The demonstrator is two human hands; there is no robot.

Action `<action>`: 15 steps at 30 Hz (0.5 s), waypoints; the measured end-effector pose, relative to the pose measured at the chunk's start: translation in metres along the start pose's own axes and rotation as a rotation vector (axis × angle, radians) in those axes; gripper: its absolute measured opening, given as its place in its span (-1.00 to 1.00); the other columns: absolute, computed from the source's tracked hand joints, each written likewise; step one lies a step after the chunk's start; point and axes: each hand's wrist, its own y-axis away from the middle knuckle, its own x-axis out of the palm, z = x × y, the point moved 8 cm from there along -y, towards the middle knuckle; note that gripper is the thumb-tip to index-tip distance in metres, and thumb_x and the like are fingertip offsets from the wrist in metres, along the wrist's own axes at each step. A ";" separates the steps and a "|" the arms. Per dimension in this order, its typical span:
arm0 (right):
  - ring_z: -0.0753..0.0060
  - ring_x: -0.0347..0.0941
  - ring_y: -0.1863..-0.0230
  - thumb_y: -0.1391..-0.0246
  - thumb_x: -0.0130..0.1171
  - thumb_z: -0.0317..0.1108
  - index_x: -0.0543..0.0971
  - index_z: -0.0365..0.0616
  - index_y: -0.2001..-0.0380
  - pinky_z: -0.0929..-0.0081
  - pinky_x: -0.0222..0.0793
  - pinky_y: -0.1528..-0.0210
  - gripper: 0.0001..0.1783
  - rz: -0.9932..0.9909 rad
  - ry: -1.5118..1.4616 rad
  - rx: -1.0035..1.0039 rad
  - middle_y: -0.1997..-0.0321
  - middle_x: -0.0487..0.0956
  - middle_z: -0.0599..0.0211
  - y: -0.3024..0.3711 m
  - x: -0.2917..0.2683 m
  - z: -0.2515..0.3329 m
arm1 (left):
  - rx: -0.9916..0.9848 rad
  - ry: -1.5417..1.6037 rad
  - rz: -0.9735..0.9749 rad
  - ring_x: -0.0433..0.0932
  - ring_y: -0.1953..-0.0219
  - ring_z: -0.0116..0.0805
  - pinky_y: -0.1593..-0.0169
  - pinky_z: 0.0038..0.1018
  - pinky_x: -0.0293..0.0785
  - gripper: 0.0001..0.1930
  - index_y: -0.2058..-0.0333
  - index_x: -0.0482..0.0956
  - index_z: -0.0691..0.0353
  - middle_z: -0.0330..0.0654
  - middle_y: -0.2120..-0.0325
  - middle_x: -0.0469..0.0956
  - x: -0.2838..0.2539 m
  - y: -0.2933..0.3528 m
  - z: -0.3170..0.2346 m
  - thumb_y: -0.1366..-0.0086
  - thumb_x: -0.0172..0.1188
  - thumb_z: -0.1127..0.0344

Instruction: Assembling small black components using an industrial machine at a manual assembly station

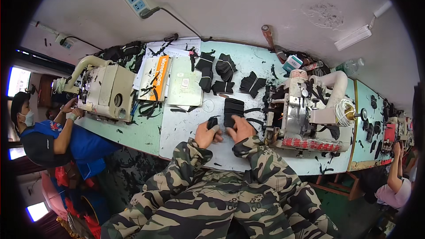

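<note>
My left hand (206, 135) is closed around a small black fabric piece (213, 122), which sticks up above the fingers. Just right of it, my right hand (242, 129) grips the near end of a neat stack of black fabric pieces (233, 107) lying on the table. Its fingers cover that end of the stack. Beyond the hands lie further black bundles: a fanned one (226, 67), another (252, 83) to its right, and a flatter one (222, 87) nearer me.
A sewing machine (305, 110) stands close on my right, another (106, 90) at left with a co-worker (44, 128). Notebooks (185, 82) lie at left. A screwdriver-like handle (267, 35), small box (292, 63) and plastic bottle (349, 65) are at the back. Black scraps litter the table.
</note>
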 end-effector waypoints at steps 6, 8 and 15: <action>-0.01 0.45 0.27 0.12 0.29 -0.30 0.40 -0.06 0.12 0.16 0.39 0.29 -0.55 -0.024 0.369 0.027 0.17 0.33 0.17 -0.011 -0.022 -0.012 | -0.072 -0.085 0.034 0.43 0.76 -0.36 0.69 -0.48 0.34 -0.82 0.42 0.42 0.36 -0.15 0.67 0.44 -0.002 -0.001 -0.011 -0.20 0.14 0.34; 0.00 0.45 0.25 0.13 0.30 -0.30 0.40 -0.07 0.17 0.16 0.38 0.25 -0.58 0.034 0.338 0.059 0.15 0.34 0.17 -0.014 -0.024 -0.010 | -0.122 -0.106 0.050 0.41 0.78 -0.37 0.70 -0.48 0.32 -0.76 0.43 0.42 0.35 -0.18 0.70 0.42 -0.009 -0.004 -0.001 -0.22 0.14 0.26; 0.09 0.44 0.31 0.23 0.23 -0.44 0.50 -0.10 0.40 0.26 0.37 0.31 -0.78 -0.021 0.097 -0.233 0.35 0.41 0.23 0.010 -0.007 0.024 | -0.486 0.198 0.140 0.44 0.77 -0.38 0.72 -0.52 0.32 -0.45 0.43 0.48 0.28 -0.20 0.72 0.44 -0.004 0.004 0.042 -0.29 -0.10 -0.19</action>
